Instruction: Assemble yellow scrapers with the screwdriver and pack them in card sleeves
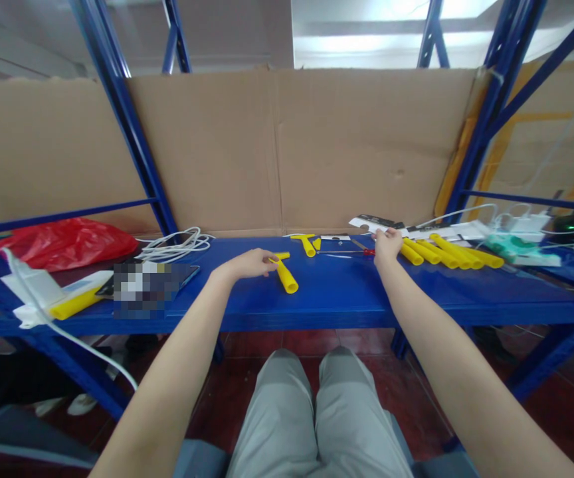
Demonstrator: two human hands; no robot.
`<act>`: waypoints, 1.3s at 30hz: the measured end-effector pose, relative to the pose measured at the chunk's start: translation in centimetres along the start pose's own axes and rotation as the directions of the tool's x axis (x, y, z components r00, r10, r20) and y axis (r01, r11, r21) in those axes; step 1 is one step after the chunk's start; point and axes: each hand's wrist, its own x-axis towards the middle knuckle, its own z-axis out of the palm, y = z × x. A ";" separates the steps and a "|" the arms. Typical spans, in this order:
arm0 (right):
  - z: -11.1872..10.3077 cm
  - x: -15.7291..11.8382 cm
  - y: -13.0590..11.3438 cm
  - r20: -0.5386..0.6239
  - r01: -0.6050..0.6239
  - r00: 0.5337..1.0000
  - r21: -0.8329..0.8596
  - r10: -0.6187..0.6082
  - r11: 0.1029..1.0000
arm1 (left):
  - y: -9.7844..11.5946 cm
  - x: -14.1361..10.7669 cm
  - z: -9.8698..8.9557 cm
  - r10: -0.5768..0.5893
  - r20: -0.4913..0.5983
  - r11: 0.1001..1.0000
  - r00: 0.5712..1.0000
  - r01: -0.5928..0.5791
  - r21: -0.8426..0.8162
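Note:
My left hand (253, 264) reaches over the blue shelf top, its fingertips closed on the left end of the crossbar of a yellow T-shaped handle (287, 277). The tube of this handle points toward me. My right hand (388, 243) is closed at a white-and-black flat strip (361, 223), which sticks out to the left of the fingers. Just left of that hand lies a screwdriver with a red handle (368, 251). Between the hands, farther back, rests a second yellow T-shaped handle (307, 246) beside a small yellow piece (317, 244).
Several yellow tubes (441, 253) lie in a row at right, near a pale green item (509, 248) and white cables. On the left are a red plastic bag (78, 242), coiled white cable (180, 245) and another yellow tube (75, 304). Cardboard (277, 153) stands behind; blue posts flank it.

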 end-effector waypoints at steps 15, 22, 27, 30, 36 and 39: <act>-0.1 -0.9 -0.8 -0.016 -0.024 1.000 0.044 0.025 0.999 | -3.8 3.2 3.8 -0.317 -0.503 0.839 0.804 0.485 0.246; -0.2 -1.6 -1.4 -0.012 -0.027 1.000 0.073 0.028 0.997 | -3.1 4.9 3.1 -0.310 -0.492 0.816 0.813 0.493 0.301; -0.2 -1.7 -1.5 0.003 -0.019 1.000 0.056 0.018 0.998 | -2.1 6.3 3.0 -0.351 -0.462 0.824 0.814 0.503 0.261; -0.2 -1.7 -1.5 0.010 -0.015 1.000 0.039 0.014 0.999 | -1.6 7.2 3.1 -0.404 -0.457 0.819 0.793 0.536 0.207; 0.0 -1.8 -1.5 0.004 -0.013 1.000 0.071 0.013 0.997 | -1.0 8.6 3.5 -0.428 -0.518 0.812 0.740 0.567 0.140; 0.2 -1.6 -1.3 -0.018 -0.011 1.000 0.114 0.013 0.993 | -0.9 8.8 3.8 -0.400 -0.558 0.812 0.727 0.563 0.151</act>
